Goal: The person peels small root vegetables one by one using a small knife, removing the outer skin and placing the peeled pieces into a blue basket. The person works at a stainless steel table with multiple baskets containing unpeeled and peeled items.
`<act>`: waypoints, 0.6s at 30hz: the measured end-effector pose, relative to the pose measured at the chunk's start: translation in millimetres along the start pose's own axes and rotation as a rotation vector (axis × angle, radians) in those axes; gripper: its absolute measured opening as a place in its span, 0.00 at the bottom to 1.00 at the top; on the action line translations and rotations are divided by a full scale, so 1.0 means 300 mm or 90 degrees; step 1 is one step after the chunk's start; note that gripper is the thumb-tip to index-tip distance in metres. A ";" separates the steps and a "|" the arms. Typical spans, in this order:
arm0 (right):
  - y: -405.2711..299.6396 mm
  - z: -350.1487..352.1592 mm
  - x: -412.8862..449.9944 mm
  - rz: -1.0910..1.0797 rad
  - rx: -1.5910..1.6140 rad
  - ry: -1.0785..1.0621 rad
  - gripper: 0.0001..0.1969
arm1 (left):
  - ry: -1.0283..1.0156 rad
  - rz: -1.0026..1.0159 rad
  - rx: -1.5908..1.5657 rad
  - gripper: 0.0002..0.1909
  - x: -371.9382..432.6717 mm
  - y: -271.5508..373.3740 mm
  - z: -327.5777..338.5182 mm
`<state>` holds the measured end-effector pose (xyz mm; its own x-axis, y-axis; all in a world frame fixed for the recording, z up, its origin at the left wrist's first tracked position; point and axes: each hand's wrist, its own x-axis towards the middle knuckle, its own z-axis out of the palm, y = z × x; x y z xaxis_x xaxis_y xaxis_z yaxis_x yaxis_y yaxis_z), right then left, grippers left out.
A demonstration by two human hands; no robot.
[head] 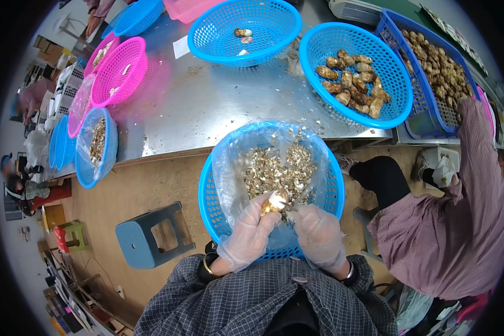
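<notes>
My left hand (pixel 252 231), in a clear plastic glove, grips a stubby brown mushroom (pixel 274 203) with a bare white end. In my gloved right hand (pixel 319 233) is a small knife (pixel 289 206). Its blade meets the white part, and its handle is hidden by my fingers. Both hands are over a blue plastic basket (pixel 206 191) in front of me. A clear plastic bag (pixel 229 180) lines that basket and holds a heap of brown and white peelings (pixel 277 174).
Whole mushrooms fill part of a blue basket (pixel 306 54) on the steel table (pixel 172 109). Beyond it stands a full blue crate (pixel 420 101), where a co-worker's sleeve (pixel 476 138) reaches. Another blue basket (pixel 210 46) holds few pieces. Pink baskets (pixel 140 63) stand left; a plastic stool (pixel 136 239) is on the floor.
</notes>
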<state>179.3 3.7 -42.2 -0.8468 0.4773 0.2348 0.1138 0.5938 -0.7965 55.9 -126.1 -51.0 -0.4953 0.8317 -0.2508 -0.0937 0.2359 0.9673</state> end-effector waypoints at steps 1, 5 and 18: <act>-0.020 -0.006 0.001 0.018 -0.029 -0.032 0.06 | -0.001 0.023 0.041 0.21 0.002 0.004 0.002; 0.007 -0.016 0.011 -0.004 -0.046 0.003 0.07 | -0.059 -0.103 -0.136 0.17 -0.018 0.039 0.001; 0.020 -0.003 -0.002 -0.119 -0.014 0.051 0.09 | -0.125 -0.202 -0.159 0.18 -0.011 0.084 -0.013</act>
<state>181.1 7.5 -46.6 -0.8103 0.4072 0.4215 -0.0294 0.6900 -0.7233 51.9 -124.9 -25.6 -0.2374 0.8233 -0.5156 -0.4323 0.3857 0.8151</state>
